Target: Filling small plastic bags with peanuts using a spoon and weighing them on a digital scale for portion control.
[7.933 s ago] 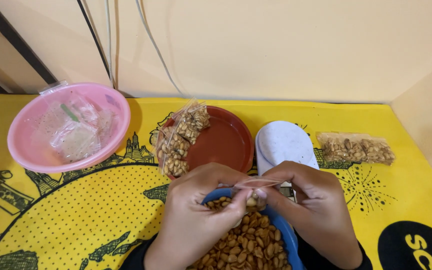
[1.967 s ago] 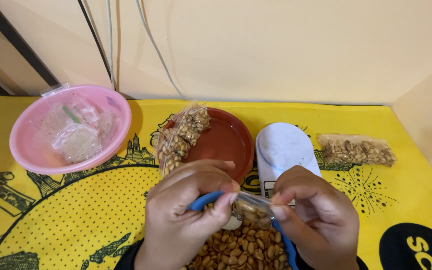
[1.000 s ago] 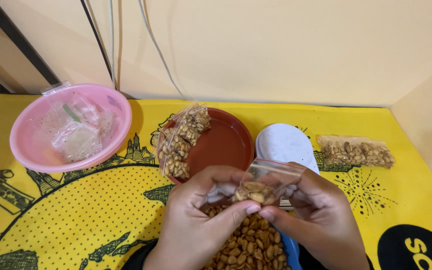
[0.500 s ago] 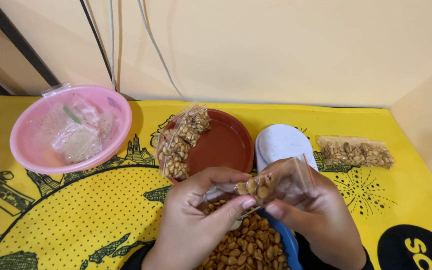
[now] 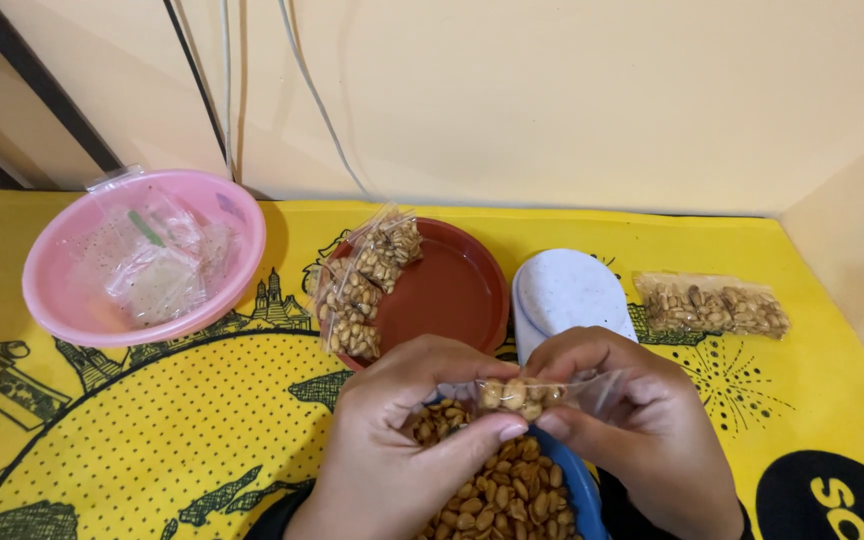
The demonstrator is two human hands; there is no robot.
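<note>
Left hand (image 5: 397, 440): pinches one end of the small clear plastic bag of peanuts (image 5: 527, 393).
Right hand (image 5: 632, 430): pinches the other end, keeping it level.
Bag: directly above the blue bowl of peanuts (image 5: 512, 495), likely catching spills.

cream wall (image 5: 572, 90) | thin cables (image 5: 302, 80) | yellow patterned tablecloth (image 5: 122, 440)

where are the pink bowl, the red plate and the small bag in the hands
pink bowl (image 5: 52, 310), head view, front rim
red plate (image 5: 447, 290), head view, bare centre
small bag (image 5: 522, 395), head view, nuts inside
</note>
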